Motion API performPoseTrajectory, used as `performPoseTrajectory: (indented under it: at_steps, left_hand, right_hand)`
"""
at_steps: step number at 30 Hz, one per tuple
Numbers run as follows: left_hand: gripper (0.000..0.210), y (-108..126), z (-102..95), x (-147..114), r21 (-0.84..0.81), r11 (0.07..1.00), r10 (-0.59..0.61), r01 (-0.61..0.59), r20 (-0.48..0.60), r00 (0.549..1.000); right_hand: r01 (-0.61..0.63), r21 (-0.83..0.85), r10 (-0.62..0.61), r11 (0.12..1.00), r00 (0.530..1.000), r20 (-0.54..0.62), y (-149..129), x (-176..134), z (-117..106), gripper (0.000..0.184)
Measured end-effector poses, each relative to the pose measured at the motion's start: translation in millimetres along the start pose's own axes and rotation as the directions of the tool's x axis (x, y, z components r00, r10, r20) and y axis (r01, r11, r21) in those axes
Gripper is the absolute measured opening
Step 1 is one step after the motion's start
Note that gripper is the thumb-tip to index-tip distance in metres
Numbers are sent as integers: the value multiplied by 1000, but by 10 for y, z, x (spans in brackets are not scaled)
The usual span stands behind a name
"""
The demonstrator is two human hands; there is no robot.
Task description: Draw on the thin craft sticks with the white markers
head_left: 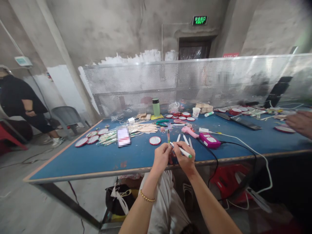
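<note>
My left hand (162, 156) is closed on a narrow wooden craft stick (168, 136), which stands up from the fingers and shows green and brown colouring. In my right hand (185, 160) is a white marker pen (182, 150) with a green end, its tip close to the stick. Just beyond the hands lie several more white markers (186, 140). A round white disc with a red rim (155, 140) lies to the left of the stick. Behind it, small coloured rubber bands (167, 128) are scattered near a pile of plain wooden sticks (146, 128).
On the blue table (80, 164) are a phone (123, 136), a purple box (209, 140) with cables, a pink object (190, 132), a green bottle (156, 108) and a paper cup (196, 112). Another person's hand (301, 123) is at the right. A perforated metal screen (136, 84) runs behind.
</note>
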State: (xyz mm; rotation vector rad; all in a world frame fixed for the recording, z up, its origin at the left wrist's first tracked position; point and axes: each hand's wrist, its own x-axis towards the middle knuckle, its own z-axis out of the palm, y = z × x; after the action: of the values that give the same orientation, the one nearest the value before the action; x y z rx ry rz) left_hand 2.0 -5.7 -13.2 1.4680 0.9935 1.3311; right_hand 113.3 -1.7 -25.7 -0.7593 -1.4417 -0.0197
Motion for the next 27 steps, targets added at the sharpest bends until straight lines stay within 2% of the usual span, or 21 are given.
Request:
performPoseTrajectory:
  at_steps: [6,15,21,27]
  left_hand:
    - [27,4,2,-6,19,1000,2,-1,-8,1000]
    - [24,1,3,-5,1,1000,6,-6,-6,1000]
    - [25,-8,-6,-4,-8,1000,-2,2,5,1000]
    - [22,-44,-2,7,-30,1000,-1,1,1,1000]
  right_hand:
    - [-6,-18,7,1000,999,32,-2,-5,0,21]
    - [-14,7,14,1000,1000,15,-15,11,9,19]
    - [-36,-47,37,998,999,20,22,-15,5,22]
    - [-31,-11,31,999,999,8,29,-5,13,18]
